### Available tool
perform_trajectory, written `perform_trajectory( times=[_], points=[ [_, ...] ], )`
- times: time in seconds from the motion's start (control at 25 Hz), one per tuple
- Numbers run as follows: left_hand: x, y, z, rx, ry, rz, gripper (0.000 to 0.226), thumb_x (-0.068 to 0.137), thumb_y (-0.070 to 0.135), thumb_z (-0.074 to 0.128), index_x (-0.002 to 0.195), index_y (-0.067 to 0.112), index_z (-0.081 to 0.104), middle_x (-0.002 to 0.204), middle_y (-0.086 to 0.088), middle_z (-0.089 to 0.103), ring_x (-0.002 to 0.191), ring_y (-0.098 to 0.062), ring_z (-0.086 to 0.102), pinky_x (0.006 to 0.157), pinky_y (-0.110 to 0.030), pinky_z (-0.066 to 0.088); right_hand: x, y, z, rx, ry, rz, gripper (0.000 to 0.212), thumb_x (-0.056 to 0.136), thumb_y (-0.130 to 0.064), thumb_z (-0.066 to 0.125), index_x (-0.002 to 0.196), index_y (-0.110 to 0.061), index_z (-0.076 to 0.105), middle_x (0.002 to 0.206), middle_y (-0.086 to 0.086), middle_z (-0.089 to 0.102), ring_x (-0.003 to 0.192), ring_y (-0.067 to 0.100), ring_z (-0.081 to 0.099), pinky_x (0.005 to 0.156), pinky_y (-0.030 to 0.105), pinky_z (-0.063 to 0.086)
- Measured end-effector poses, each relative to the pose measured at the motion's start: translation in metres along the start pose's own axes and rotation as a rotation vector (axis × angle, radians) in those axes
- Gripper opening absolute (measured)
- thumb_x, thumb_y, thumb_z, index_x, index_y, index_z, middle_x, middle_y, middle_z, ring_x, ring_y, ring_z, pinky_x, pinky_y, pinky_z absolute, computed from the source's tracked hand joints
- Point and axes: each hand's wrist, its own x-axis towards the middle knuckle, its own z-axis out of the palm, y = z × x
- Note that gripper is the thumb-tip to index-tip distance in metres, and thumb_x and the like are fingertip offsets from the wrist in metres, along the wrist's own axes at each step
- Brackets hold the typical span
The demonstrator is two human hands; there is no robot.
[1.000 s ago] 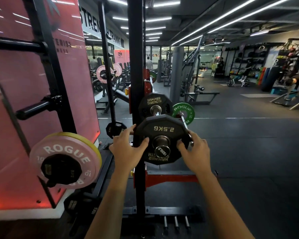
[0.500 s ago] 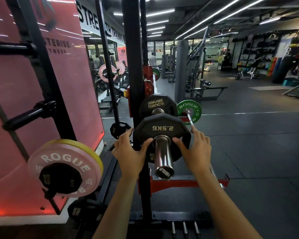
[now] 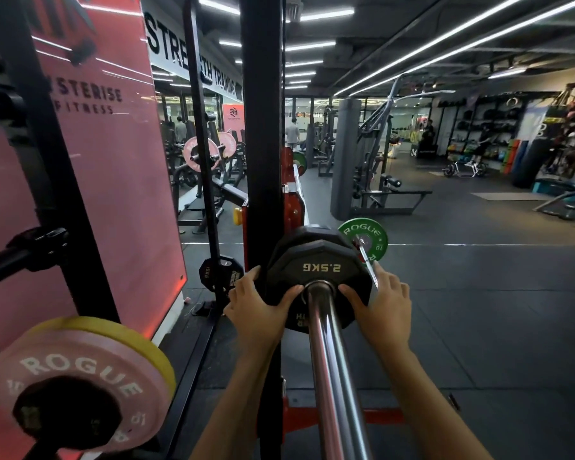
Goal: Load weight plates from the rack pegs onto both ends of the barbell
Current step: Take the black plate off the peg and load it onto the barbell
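Right now my left hand (image 3: 258, 305) and right hand (image 3: 379, 302) hold the black many-sided 2.5KG plate (image 3: 316, 270) from each side, on the shiny steel barbell sleeve (image 3: 332, 370) that points straight back at me.

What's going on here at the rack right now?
A person is loading a barbell in a gym. Both hands, left and right, hold a black 2.5 kg plate by its sides on the chrome barbell sleeve, right up against a bigger black plate. A pink plate hangs on a rack peg to the left.
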Motion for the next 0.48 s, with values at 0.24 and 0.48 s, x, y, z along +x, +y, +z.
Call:
perform_trajectory(
  times=[0.24,0.48],
  points=[
    [0.041,-0.022,0.022,-0.017,0.028,0.103,0.102,0.053,0.087,0.068,0.133,0.027,0.047,0.131,0.003,0.05,0.119,-0.023,0.048,0.096,-0.055,0.044,0.027,0.014,0.025,-0.005,0.087,0.02,0.098,0.068,-0.078,0.057,0.142,-0.015,0.043,0.142,0.008,0.048,0.125,0.031,0.042,0.099,0.052,0.042],
    [0.027,-0.01,0.014,0.02,0.004,0.042,0.099,0.056,0.088,0.067,0.129,0.025,0.045,0.129,0.003,0.051,0.12,-0.023,0.048,0.096,-0.058,0.045,0.01,0.002,0.023,-0.04,0.077,0.106,0.092,0.075,-0.073,0.056,0.142,-0.012,0.04,0.141,0.012,0.048,0.127,0.035,0.042,0.097,0.054,0.039]
  ],
)
